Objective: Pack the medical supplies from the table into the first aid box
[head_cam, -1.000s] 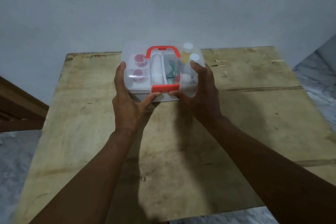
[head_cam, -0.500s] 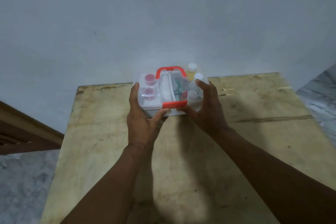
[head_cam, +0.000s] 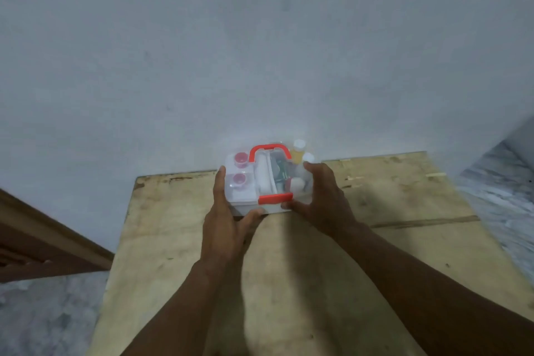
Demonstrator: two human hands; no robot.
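The clear plastic first aid box (head_cam: pixel 242 192) with a red handle (head_cam: pixel 270 149) and a red front latch (head_cam: pixel 275 198) sits at the far edge of the wooden table (head_cam: pixel 390 243), lid down. Through the lid I see two pink-capped cups, a white roll, a green item and white-capped bottles. My left hand (head_cam: pixel 225 228) clasps the box's left side, thumb under the front edge. My right hand (head_cam: pixel 323 196) clasps its right side, thumb near the latch. The box's right wall is hidden by my fingers.
A plain grey wall (head_cam: pixel 260 52) rises directly behind the table's far edge. Dark wooden furniture (head_cam: pixel 43 243) stands at the left. Marbled floor (head_cam: pixel 502 196) shows to the right and lower left of the table.
The view has tilted upward, so the box and table sit lower in frame. Both hands keep the same hold on the box, which has stayed near the wall.
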